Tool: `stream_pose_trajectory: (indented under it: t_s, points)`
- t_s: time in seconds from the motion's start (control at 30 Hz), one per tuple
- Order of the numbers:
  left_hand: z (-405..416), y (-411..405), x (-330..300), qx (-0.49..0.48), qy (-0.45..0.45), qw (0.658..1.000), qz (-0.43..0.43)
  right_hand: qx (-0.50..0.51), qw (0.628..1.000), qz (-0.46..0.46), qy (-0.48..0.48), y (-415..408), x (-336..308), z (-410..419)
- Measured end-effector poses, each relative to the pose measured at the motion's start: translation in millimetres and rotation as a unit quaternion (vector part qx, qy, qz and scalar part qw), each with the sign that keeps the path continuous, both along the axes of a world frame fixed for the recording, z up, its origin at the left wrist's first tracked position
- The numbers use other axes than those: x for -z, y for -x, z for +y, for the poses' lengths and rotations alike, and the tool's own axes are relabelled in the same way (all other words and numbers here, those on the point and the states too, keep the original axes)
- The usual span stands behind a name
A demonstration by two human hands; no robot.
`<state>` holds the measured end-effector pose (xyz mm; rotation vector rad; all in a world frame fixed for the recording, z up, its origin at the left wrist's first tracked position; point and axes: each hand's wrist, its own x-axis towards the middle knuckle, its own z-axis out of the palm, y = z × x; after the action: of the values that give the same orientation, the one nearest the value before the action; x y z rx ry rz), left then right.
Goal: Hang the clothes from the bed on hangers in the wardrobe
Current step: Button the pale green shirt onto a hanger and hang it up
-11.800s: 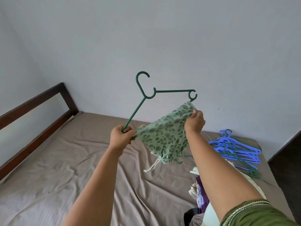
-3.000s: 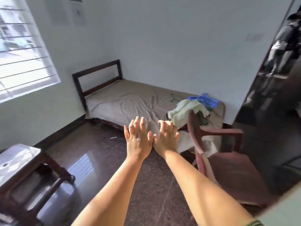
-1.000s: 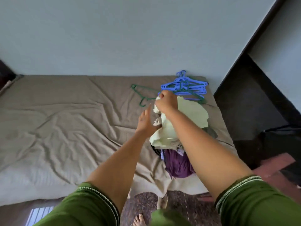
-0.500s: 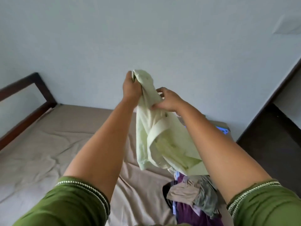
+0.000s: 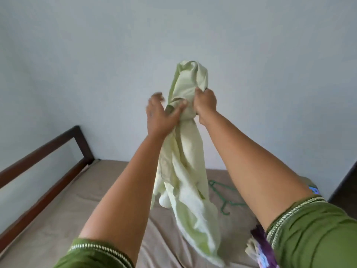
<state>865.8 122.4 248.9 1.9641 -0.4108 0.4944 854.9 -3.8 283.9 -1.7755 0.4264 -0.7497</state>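
Pale green cotton garment (image 5: pixel 185 171) raised above the brown-sheeted bed (image 5: pixel 81 200), right hand (image 5: pixel 205 103) fingers curled gripping it, left hand (image 5: pixel 161 115) fingers spread, thumb pressing it, dark green plastic hanger (image 5: pixel 224 202) on the bed

Both arms raised; right hand (image 5: pixel 205 102) fisted, left hand (image 5: pixel 161 114) spread.

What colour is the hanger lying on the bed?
Dark green hanger, on the brown bed sheet; head view.
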Motion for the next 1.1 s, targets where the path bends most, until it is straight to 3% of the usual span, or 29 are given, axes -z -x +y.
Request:
stream_pose_trajectory:
  t_s: [0.1, 0.17, 0.23, 0.33, 0.47, 0.5, 0.6, 0.73, 0.8, 0.9, 0.97, 1.03, 1.1]
  points:
    - [40, -30, 9, 0.067, -0.171, 0.974, 0.136, 0.067, 0.997, -0.022, 0.038, -19, -24, 6]
    - [58, -50, 1, 0.059, -0.229, 0.961, 0.139, 0.114, 0.991, -0.025, 0.065, -24, -22, -7]
    - [72, -66, -17, 0.030, -0.220, 0.971, 0.092, 0.117, 0.990, 0.014, 0.077, -28, -11, -12]
    - [73, -82, -41, 0.050, -0.148, 0.986, 0.051, -0.027, 0.975, 0.123, 0.183, -30, 4, 1]
    - [62, -91, -59, 0.096, -0.196, 0.976, -0.026, -0.176, 0.892, 0.198, 0.368, -41, 15, 29]
    - [60, -93, -61, 0.103, -0.209, 0.972, -0.037, -0.191, 0.890, 0.200, 0.363, -44, 19, 30]
    - [62, -101, -62, 0.092, -0.209, 0.972, -0.056, -0.203, 0.931, 0.176, 0.246, -52, 30, 25]
    - [69, -105, -58, 0.031, -0.113, 0.993, -0.012, -0.227, 0.962, 0.151, 0.026, -49, 34, 23]
    - [68, -98, -59, 0.086, -0.004, 0.990, 0.108, -0.232, 0.955, 0.183, -0.001, -43, 36, 25]
    - [64, -82, -56, 0.225, 0.122, 0.919, 0.300, -0.276, 0.939, 0.205, -0.017, -32, 37, 20]
    - [64, -83, -49, 0.246, 0.107, 0.906, 0.328, -0.354, 0.914, 0.189, -0.058, -21, 31, 8]
    - [66, -92, -42, 0.188, 0.087, 0.926, 0.317, -0.422, 0.881, 0.203, -0.074, -9, 21, -10]
    - [67, -103, -35, 0.112, 0.072, 0.959, 0.249, -0.419, 0.863, 0.281, 0.028, -1, 15, -29]
